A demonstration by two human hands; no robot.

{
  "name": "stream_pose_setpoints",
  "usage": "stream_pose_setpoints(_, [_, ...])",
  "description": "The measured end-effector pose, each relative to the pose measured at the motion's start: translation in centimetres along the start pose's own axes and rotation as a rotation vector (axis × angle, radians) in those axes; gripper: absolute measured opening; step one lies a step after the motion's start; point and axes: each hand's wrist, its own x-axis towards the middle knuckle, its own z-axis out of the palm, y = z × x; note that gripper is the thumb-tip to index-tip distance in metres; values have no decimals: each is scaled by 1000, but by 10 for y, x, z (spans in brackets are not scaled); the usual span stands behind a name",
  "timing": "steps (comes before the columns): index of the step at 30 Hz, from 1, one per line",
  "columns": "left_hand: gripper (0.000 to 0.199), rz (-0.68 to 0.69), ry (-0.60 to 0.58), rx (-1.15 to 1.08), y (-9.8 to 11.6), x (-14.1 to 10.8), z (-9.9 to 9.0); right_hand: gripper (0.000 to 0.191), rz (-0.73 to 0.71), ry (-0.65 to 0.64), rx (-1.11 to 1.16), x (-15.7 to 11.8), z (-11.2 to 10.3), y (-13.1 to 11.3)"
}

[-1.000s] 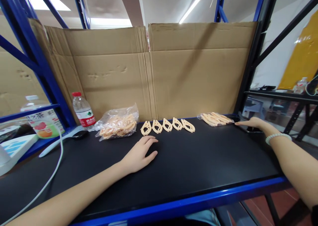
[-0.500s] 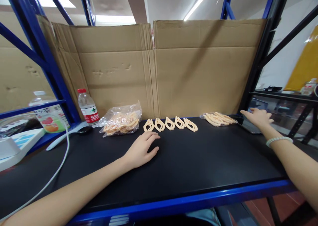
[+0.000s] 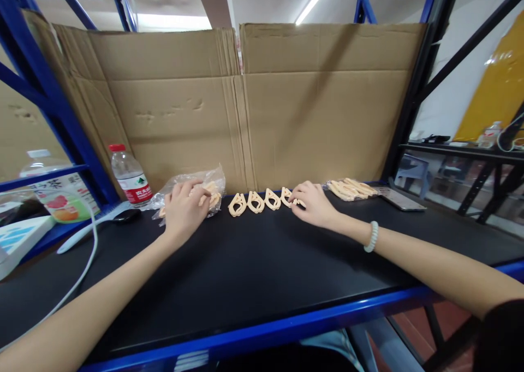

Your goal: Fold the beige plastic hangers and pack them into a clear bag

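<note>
My left hand (image 3: 186, 211) is over the clear plastic bag (image 3: 219, 181) of cream clothes pegs, fingers apart and slightly bent, covering much of it. I see nothing gripped in it. A row of cream plastic clothes pegs (image 3: 255, 202) lies along the back of the black tabletop. At the row's right end, my right hand (image 3: 314, 205) has its thumb and fingers closed around the last clothes peg (image 3: 302, 203), which is mostly hidden by the fingers. Right of this hand lies a second clear bag of pegs (image 3: 350, 189), flat on the table.
A phone (image 3: 401, 198) lies at the right. On the left stand a red-capped water bottle (image 3: 131, 178) and a larger juice bottle (image 3: 61, 195), near a white cable (image 3: 88, 268) and a white-handled brush (image 3: 77, 238). Cardboard (image 3: 327, 115) walls the back.
My right hand has come from beside the phone leftward to the last peg of the row. My left hand has moved left and back, onto the bag. The view has shifted slightly.
</note>
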Motion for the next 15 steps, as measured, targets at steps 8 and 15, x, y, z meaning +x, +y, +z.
stream_pose_setpoints(8, [11,313,224,-340,27,-7,-20,11,6,64,109,-11,12,-1])
stream_pose_setpoints(15, [25,728,120,-555,57,-22,-43,16,205,316,383,-3,-4,23])
